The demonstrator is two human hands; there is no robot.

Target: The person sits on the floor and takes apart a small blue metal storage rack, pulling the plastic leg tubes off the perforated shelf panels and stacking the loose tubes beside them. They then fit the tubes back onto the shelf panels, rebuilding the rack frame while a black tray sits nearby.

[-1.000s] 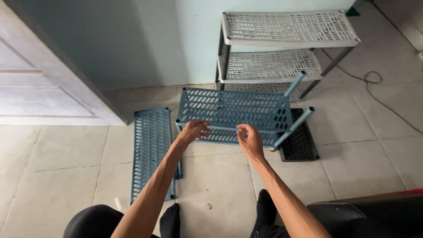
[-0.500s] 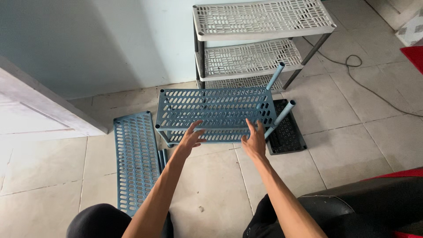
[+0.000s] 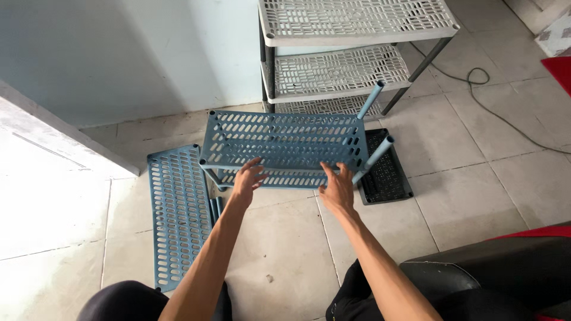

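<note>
A blue slotted plastic shelf unit (image 3: 285, 139) stands on the tiled floor in front of me, with two blue tube legs (image 3: 376, 156) sticking up at its right side. My left hand (image 3: 247, 180) rests with spread fingers on the near edge of its top panel. My right hand (image 3: 337, 185) touches the same edge further right, beside the nearer tube. Neither hand closes around the shelf. A second blue slotted panel (image 3: 178, 214) lies flat on the floor to the left, with blue tubes (image 3: 215, 209) beside it.
A white and grey slotted rack (image 3: 351, 47) stands behind the blue unit against the pale wall. A black slotted tray (image 3: 386, 175) lies on the floor at the right. A grey cable (image 3: 505, 119) runs over the tiles. A dark seat (image 3: 493, 273) is at lower right.
The view has shifted, so the blue unit sits lower and nearer. Both hands have spread apart along its near edge, the left moving left and the right moving right.
</note>
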